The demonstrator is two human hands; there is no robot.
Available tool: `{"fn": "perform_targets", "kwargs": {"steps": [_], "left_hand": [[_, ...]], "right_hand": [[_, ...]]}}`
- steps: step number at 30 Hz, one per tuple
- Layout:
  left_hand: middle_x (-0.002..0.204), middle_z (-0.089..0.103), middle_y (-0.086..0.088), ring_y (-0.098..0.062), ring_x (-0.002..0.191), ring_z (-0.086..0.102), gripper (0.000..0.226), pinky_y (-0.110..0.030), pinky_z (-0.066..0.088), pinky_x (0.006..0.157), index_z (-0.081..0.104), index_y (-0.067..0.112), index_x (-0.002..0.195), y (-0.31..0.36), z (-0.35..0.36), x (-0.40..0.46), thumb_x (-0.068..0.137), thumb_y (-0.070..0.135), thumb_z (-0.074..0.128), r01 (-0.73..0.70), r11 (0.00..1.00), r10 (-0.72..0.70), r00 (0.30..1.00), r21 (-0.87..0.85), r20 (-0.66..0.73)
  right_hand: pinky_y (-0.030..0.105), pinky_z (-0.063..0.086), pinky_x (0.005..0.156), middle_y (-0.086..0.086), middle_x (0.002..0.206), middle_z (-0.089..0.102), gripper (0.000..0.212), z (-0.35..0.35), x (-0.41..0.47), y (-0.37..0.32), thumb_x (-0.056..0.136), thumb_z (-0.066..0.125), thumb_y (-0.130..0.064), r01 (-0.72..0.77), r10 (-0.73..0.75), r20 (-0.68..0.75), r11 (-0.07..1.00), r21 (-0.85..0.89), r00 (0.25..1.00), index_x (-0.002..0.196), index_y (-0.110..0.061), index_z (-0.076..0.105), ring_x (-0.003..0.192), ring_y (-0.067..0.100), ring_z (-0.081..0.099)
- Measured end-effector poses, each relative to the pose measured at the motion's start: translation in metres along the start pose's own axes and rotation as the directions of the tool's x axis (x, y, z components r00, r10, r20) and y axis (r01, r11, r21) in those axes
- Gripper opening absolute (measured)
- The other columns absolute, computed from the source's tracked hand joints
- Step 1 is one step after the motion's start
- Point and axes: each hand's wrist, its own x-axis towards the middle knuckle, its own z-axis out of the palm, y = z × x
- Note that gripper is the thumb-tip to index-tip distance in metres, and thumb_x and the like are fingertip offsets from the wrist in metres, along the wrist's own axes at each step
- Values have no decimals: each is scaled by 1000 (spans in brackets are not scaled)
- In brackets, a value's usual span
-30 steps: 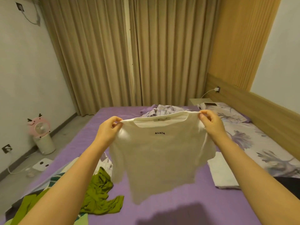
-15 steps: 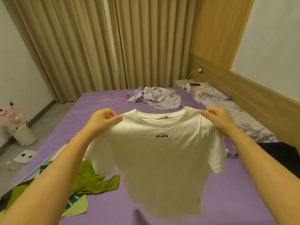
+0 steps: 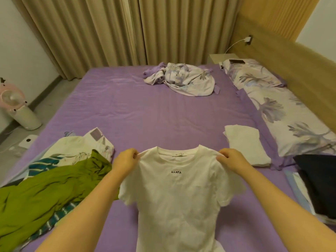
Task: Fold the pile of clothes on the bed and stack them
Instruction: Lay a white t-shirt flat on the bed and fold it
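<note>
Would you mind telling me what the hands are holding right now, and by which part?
Both hold the white T-shirt by its shoulders: the left hand pinches one shoulder, the right hand the other.

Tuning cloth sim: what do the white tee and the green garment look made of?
White T-shirt: looks like thin matte cotton jersey; drapes softly, ribbed collar. Green garment: matte fabric, maybe a cotton blend; sharper creases. Weave not resolvable for either.

1. Two hands, left hand and right hand, pinched one white T-shirt.
2. One folded white garment lay there.
3. One green garment.
4. One floral pillow.
</note>
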Motion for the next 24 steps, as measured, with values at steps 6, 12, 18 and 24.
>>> {"fn": "perform_targets", "kwargs": {"steps": [6, 12, 18, 24], "left_hand": [[94, 69, -11, -32, 95, 58, 22, -38, 48, 70, 66, 13, 98, -6, 92, 31, 95, 29, 52, 223, 975, -223, 975, 13, 8], [79, 66, -12, -28, 68, 63, 15, -41, 53, 64, 57, 7, 86, -5, 132, 70, 96, 17, 52, 411, 827, -422, 905, -384, 59], [67, 67, -3, -24, 66, 67, 17, -45, 58, 70, 62, 17, 75, -8, 137, 131, 91, 17, 59, 358, 798, -394, 919, -485, 31], [72, 68, -5, -28, 76, 66, 13, -38, 54, 68, 67, 9, 85, -15, 128, 223, 89, 18, 60, 264, 823, -340, 938, -502, -65]], "right_hand": [[34, 28, 57, 12, 68, 54, 26, 71, 69, 52, 91, 54, -18, -146, 151, 98, 987, -61, 984, 70, -4, 52, 67, 23, 45], [34, 45, 62, 6, 83, 68, 22, 114, 115, 75, 96, 52, -25, -181, 177, 82, 983, 37, 981, 89, -9, 67, 71, 24, 59], [31, 39, 63, 6, 92, 71, 21, 127, 158, 87, 95, 54, -24, -158, 162, -55, 986, 60, 985, 98, -12, 71, 74, 18, 53], [28, 31, 63, 11, 98, 70, 21, 115, 232, 78, 95, 55, -21, -141, 143, -166, 990, 27, 976, 103, -9, 70, 77, 21, 53]]}}
